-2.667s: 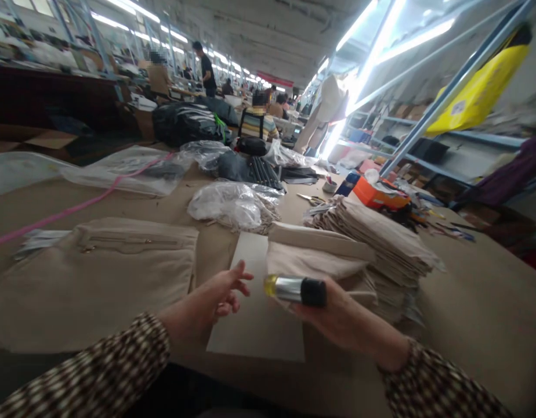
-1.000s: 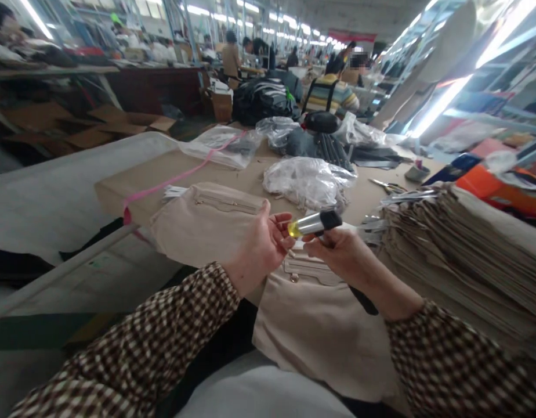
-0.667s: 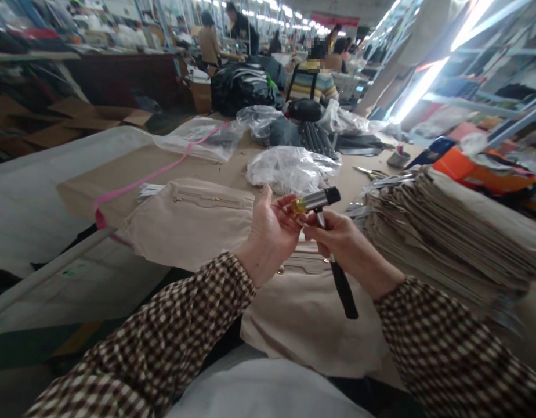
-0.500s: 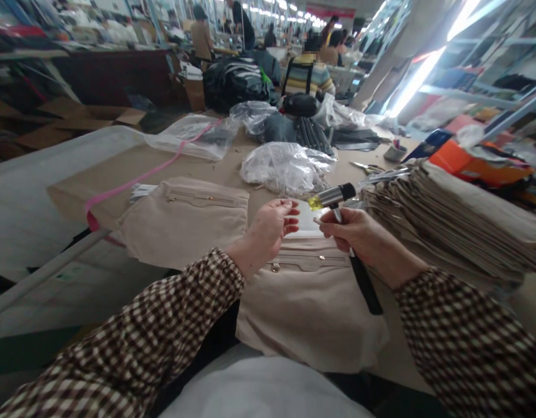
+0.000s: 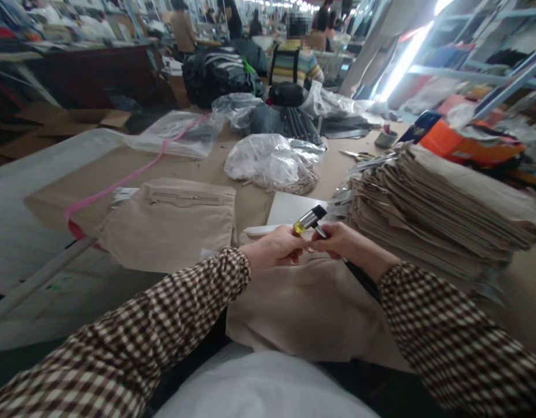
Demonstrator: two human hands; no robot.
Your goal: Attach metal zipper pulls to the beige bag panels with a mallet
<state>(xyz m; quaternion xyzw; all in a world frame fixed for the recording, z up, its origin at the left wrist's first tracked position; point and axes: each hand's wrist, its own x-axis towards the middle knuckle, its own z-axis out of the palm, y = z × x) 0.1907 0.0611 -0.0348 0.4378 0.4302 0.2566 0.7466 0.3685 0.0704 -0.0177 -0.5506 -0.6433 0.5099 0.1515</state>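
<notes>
My right hand (image 5: 348,245) is closed around a small hammer (image 5: 310,219) with a metal head, one yellow end and one black end. The hammer's dark handle runs back under my palm. Almost touching it, my left hand (image 5: 276,246) has its fingers pressed together at the zipper of a beige fabric piece (image 5: 307,313). Whatever those fingers pinch is hidden. A gold zipper pull shows faintly between the two hands. Just beyond them lies a pale flat board (image 5: 289,208), partly under the fabric's top edge.
To the left lies another beige zippered piece (image 5: 185,223). A tall stack of beige fabric (image 5: 442,209) stands at the right. Further back are a clear plastic bag (image 5: 263,159), scissors (image 5: 357,155) and a pink strap (image 5: 120,184). A person in a striped top (image 5: 309,64) sits beyond the table.
Both hands have come together and down onto the zipper area. My left fingers have closed from a looser curl. The hammer has moved left and lower with my right hand, and the view has shifted.
</notes>
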